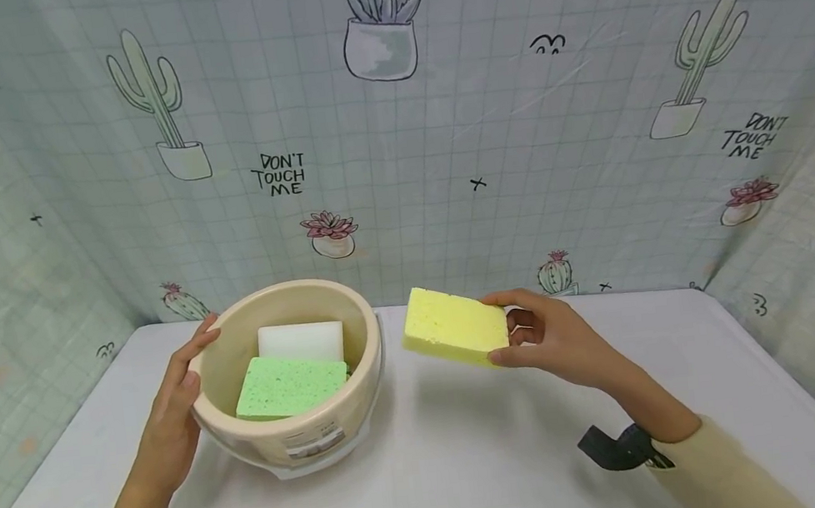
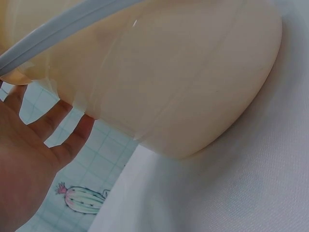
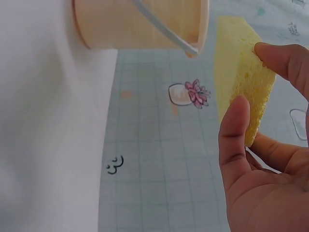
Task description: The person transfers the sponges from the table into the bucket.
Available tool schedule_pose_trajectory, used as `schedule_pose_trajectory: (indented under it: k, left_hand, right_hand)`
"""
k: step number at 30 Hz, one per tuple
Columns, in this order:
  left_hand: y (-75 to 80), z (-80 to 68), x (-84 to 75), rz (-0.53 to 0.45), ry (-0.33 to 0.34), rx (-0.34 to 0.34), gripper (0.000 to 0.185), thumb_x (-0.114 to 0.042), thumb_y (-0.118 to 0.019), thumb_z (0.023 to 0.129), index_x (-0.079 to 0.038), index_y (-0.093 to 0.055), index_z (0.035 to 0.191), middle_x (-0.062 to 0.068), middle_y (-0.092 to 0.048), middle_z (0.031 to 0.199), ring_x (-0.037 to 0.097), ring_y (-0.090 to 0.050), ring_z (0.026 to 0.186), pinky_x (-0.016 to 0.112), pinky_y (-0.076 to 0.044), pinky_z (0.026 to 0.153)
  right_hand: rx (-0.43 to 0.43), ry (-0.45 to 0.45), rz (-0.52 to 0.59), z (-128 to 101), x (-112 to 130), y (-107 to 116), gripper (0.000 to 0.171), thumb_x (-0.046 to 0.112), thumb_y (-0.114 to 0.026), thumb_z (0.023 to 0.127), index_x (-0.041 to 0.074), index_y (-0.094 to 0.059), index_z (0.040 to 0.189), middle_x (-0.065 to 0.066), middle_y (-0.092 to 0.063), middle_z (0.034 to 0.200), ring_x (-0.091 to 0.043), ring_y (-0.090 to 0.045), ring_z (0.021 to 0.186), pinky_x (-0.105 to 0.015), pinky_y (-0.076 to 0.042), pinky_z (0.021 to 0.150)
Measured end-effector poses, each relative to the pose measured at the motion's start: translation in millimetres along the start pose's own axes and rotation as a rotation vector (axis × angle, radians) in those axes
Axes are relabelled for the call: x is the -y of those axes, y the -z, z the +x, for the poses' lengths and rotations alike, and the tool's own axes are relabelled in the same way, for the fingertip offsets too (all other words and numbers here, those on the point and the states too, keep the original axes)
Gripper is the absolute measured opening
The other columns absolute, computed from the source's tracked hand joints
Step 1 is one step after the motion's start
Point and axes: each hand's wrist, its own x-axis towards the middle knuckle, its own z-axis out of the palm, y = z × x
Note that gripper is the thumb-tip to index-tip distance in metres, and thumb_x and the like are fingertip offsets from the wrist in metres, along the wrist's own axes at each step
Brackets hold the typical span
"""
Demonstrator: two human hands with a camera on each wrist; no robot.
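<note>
Plainly, the right hand [image 1: 549,338] holds the yellow sponge [image 1: 453,326] in the air just to the right of the cream bucket [image 1: 355,327], pinched by one short end between thumb and fingertips, so most of the block sticks out unsupported toward the rim. In the right wrist view the thumb [image 3: 236,135] and a fingertip [image 3: 282,58] press only the near edge of the yellow sponge [image 3: 241,72], and that shallow hold is the main risk: a soft block held at its tip can sag, twist or slip free and land on the white table [image 1: 477,464] short of the bucket. The left hand [image 1: 176,406] lies against the bucket's left wall with fingers spread and nearly straight, thumb up by the rim, steadying it without wrapping around it; the left wrist view shows the fingers [image 2: 58,130] apart beside the rounded wall [image 2: 183,82]. The bucket looks tilted toward the person, so a knock from the sponge on the rim could rock it or push it sideways, since an open palm offers little hold. Inside, a green sponge [image 1: 290,385] lies in front and a white sponge [image 1: 302,341] behind it, covering most of the floor; a third block may wedge on top or tip over the rim. The loose handle [image 3: 164,29] hanging by the rim could also snag the yellow sponge.
</note>
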Motion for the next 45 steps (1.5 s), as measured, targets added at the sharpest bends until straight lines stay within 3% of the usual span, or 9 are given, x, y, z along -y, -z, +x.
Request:
schedule_pose_trajectory:
  k: [8,23,34,41,45]
  left_hand:
    - [0.4,1.0,-0.7,0.003,0.005,-0.013,0.046,-0.018,-0.024,0.104,-0.010,-0.029,0.149,0.001,-0.010,0.160,0.016,-0.003,0.144,0.022,-0.012,0.109]
    - [0.0,-0.6,2.0,-0.025,-0.009,-0.003,0.046,-0.016,-0.023,0.104,-0.007,-0.027,0.149,0.004,-0.010,0.160,0.017,-0.002,0.144,0.022,-0.013,0.108]
    - [-0.9,2.0,2.0,0.005,0.003,-0.002,0.047,-0.018,-0.024,0.104,-0.010,-0.028,0.149,0.001,-0.010,0.160,0.016,-0.004,0.144,0.021,-0.014,0.108]
    - [0.2,-0.9,2.8,-0.027,0.002,-0.003,0.047,-0.018,-0.023,0.104,-0.010,-0.028,0.150,0.002,-0.009,0.160,0.016,-0.002,0.144,0.029,-0.007,0.110]
    - [-0.2,-0.1,2.8,-0.022,-0.005,0.005,0.047,-0.018,-0.023,0.104,-0.010,-0.028,0.150,0.002,-0.009,0.160,0.017,-0.002,0.144,0.025,-0.010,0.109]
  right_hand:
    - [0.030,0.023,0.035,17.4,11.6,-13.9,0.058,0.016,-0.082,0.075,0.017,-0.058,0.128,-0.005,-0.054,0.120,-0.027,-0.059,0.089,-0.035,-0.053,0.073]
    - [0.137,0.125,0.065,56.6,47.0,-56.5,0.062,0.012,-0.082,0.075,0.012,-0.056,0.131,-0.002,-0.054,0.122,-0.020,-0.059,0.085,-0.035,-0.053,0.075]
    - [0.181,0.100,0.031,71.9,63.9,-70.7,0.062,0.020,-0.081,0.075,0.014,-0.055,0.132,-0.003,-0.056,0.110,-0.017,-0.062,0.085,-0.030,-0.054,0.074]
    - [0.193,0.076,-0.019,82.2,74.3,-84.1,0.062,0.024,-0.081,0.074,0.017,-0.056,0.131,-0.004,-0.056,0.102,-0.015,-0.063,0.080,-0.029,-0.054,0.070]
    - [0.198,0.088,-0.051,85.2,76.7,-90.4,0.063,0.022,-0.081,0.074,0.014,-0.056,0.131,-0.004,-0.056,0.101,-0.014,-0.062,0.079,-0.028,-0.053,0.070]
